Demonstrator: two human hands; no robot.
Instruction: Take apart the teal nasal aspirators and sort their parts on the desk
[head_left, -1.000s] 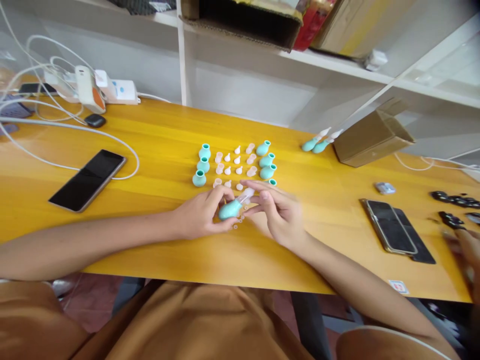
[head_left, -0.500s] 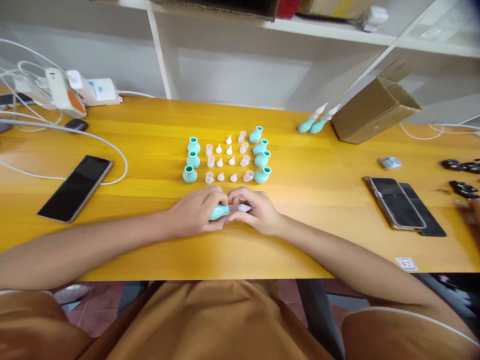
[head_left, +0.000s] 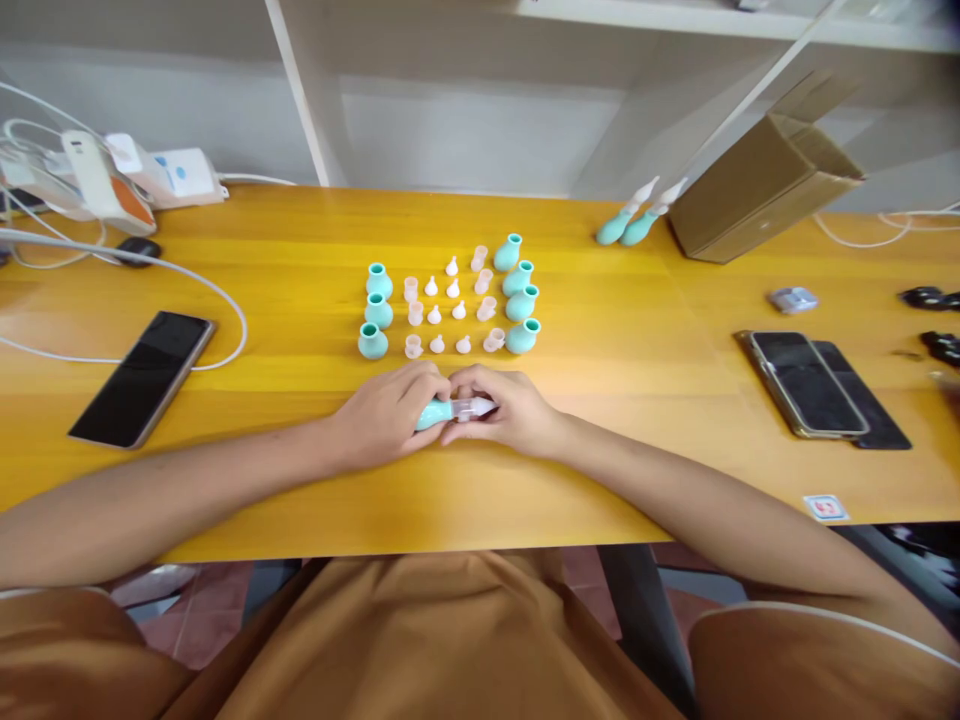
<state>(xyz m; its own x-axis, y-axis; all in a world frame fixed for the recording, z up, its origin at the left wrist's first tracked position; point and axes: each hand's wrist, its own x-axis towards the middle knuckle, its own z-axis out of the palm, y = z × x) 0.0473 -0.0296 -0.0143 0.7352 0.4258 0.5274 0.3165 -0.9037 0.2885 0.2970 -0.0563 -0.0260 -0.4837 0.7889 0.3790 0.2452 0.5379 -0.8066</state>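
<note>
Both forearms lie across the front of the table, coming in from either side and meeting in the middle. The left hand (head_left: 386, 415) is curled, knuckles up, fingers closed round something small. The right hand (head_left: 511, 412) faces it, fingertips pinched and touching those of the left.

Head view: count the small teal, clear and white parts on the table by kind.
Loose teal rubber bulbs: 7
Clear plastic cups: 7
White cone tips: 7
Teal bulbs with white tips fitted, at the back: 2
Teal bulb with clear tip, in left hand and right hand: 1
Total: 24
</note>
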